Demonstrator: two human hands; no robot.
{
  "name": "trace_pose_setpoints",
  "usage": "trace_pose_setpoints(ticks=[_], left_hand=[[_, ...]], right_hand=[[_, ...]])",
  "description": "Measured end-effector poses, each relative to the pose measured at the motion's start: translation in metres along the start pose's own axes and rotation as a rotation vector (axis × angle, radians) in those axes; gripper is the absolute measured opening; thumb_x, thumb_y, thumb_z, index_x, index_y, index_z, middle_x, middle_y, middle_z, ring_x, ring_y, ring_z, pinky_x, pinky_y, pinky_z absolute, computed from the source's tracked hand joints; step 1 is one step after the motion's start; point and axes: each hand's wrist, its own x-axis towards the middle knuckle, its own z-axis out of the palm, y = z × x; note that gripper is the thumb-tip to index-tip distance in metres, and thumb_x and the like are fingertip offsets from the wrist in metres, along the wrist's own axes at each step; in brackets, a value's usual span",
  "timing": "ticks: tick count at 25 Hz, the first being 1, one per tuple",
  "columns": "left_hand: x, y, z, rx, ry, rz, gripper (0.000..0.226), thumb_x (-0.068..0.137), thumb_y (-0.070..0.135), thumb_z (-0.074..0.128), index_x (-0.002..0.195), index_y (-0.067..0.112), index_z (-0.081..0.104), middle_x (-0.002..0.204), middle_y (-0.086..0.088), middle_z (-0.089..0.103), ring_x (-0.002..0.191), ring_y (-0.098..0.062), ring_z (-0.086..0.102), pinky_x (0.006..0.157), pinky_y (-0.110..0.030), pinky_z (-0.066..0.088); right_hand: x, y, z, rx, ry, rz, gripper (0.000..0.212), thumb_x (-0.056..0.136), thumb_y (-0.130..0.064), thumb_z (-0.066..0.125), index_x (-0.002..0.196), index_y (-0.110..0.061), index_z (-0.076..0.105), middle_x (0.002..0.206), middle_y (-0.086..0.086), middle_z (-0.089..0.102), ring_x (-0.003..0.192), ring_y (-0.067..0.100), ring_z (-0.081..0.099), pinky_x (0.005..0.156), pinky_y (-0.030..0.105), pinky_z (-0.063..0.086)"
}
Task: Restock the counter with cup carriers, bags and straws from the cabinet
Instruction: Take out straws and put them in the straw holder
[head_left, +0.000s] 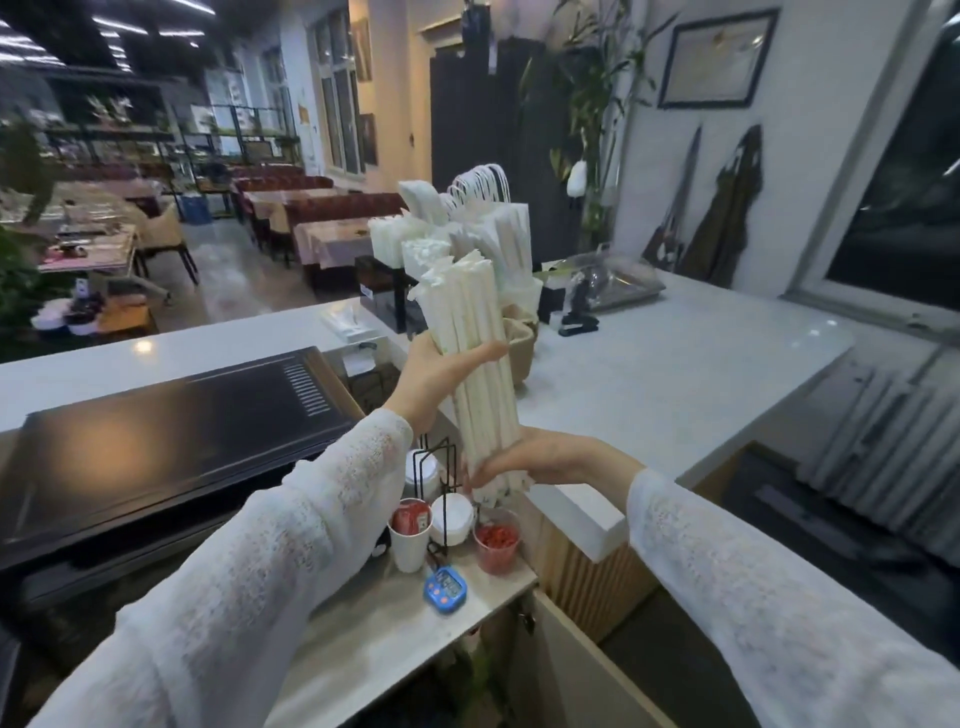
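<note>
Left hand grips straw bundle mid-length; right hand clasps its base.

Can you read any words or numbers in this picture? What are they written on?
No, none of it can be read for sure.
Blue timer on the low shelf: its screen shows digits, too blurred to read.
Red packets in the paper cup: printing too small to read.
Framed picture on the wall: too blurred.
Wrapped straws in the left hand and right hand: plain white, no print shows.
</note>
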Motion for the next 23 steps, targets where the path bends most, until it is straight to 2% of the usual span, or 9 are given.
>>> trace_pose_setpoints(ticks=[3, 6, 9, 13, 15, 17, 20, 23], left_hand=[[0.001, 0.002, 0.02, -0.025, -0.046, -0.024, 0.036, 0.076, 0.022, 0.081, 0.109, 0.015, 0.069, 0.104, -0.004, 0.074, 0.097, -0.013, 0.07, 0.08, -0.029, 0.055], [0.006, 0.002, 0.048, -0.026, -0.089, -0.031, 0.05, 0.069, 0.031, 0.083, 0.113, 0.014, 0.068, 0.107, -0.005, 0.073, 0.1, -0.016, 0.069, 0.086, -0.034, 0.056], [0.013, 0.002, 0.087, -0.028, -0.109, -0.031, 0.043, 0.073, 0.026, 0.083, 0.111, 0.014, 0.066, 0.106, -0.009, 0.072, 0.101, -0.02, 0.069, 0.089, -0.039, 0.057], [0.024, 0.0, 0.148, -0.058, -0.154, 0.008, 0.046, 0.072, 0.028, 0.084, 0.111, 0.011, 0.067, 0.103, -0.009, 0.074, 0.099, -0.022, 0.07, 0.093, -0.047, 0.055], [0.032, -0.004, 0.182, -0.064, -0.167, 0.025, 0.053, 0.069, 0.033, 0.084, 0.114, 0.012, 0.065, 0.105, -0.007, 0.074, 0.101, -0.023, 0.07, 0.094, -0.048, 0.054], [0.044, -0.008, 0.219, -0.07, -0.165, 0.037, 0.061, 0.068, 0.035, 0.085, 0.119, 0.013, 0.06, 0.108, -0.009, 0.071, 0.102, -0.025, 0.069, 0.094, -0.049, 0.054], [0.067, -0.013, 0.273, -0.072, -0.108, 0.041, 0.078, 0.063, 0.041, 0.088, 0.127, 0.02, 0.049, 0.113, -0.009, 0.067, 0.104, -0.023, 0.068, 0.092, -0.046, 0.056], [0.085, -0.014, 0.32, -0.095, -0.011, 0.037, 0.08, 0.063, 0.039, 0.089, 0.127, 0.024, 0.043, 0.116, -0.004, 0.064, 0.105, -0.017, 0.066, 0.088, -0.036, 0.056]], right_hand=[[-0.02, 0.005, -0.007, 0.037, 0.059, 0.024, 0.024, 0.085, 0.002, 0.065, 0.105, -0.009, 0.063, 0.097, 0.001, 0.068, 0.095, 0.01, 0.066, 0.082, 0.02, 0.053], [-0.04, 0.016, -0.02, 0.036, 0.113, 0.016, 0.027, 0.084, 0.0, 0.067, 0.11, -0.008, 0.061, 0.103, 0.007, 0.067, 0.102, 0.015, 0.065, 0.089, 0.024, 0.053], [-0.064, 0.03, -0.044, -0.002, 0.186, 0.002, 0.033, 0.085, -0.005, 0.069, 0.116, -0.001, 0.059, 0.106, 0.011, 0.066, 0.104, 0.016, 0.064, 0.093, 0.027, 0.05], [-0.096, 0.059, -0.085, 0.02, 0.267, -0.013, 0.027, 0.082, -0.013, 0.074, 0.108, -0.011, 0.065, 0.107, 0.01, 0.07, 0.105, 0.02, 0.067, 0.099, 0.037, 0.049], [-0.112, 0.078, -0.11, 0.027, 0.305, -0.021, 0.027, 0.081, -0.015, 0.075, 0.105, -0.007, 0.067, 0.103, 0.01, 0.07, 0.103, 0.025, 0.067, 0.099, 0.04, 0.05], [-0.127, 0.096, -0.138, 0.02, 0.353, -0.029, 0.032, 0.079, -0.017, 0.077, 0.107, -0.005, 0.065, 0.098, 0.01, 0.068, 0.102, 0.026, 0.065, 0.099, 0.041, 0.05], [-0.144, 0.121, -0.186, 0.005, 0.43, -0.024, 0.036, 0.076, -0.022, 0.078, 0.108, -0.014, 0.064, 0.098, 0.005, 0.067, 0.102, 0.021, 0.064, 0.098, 0.039, 0.05], [-0.15, 0.136, -0.234, -0.05, 0.463, -0.014, 0.04, 0.072, -0.029, 0.079, 0.108, -0.018, 0.064, 0.101, 0.006, 0.068, 0.101, 0.023, 0.063, 0.096, 0.042, 0.052]])
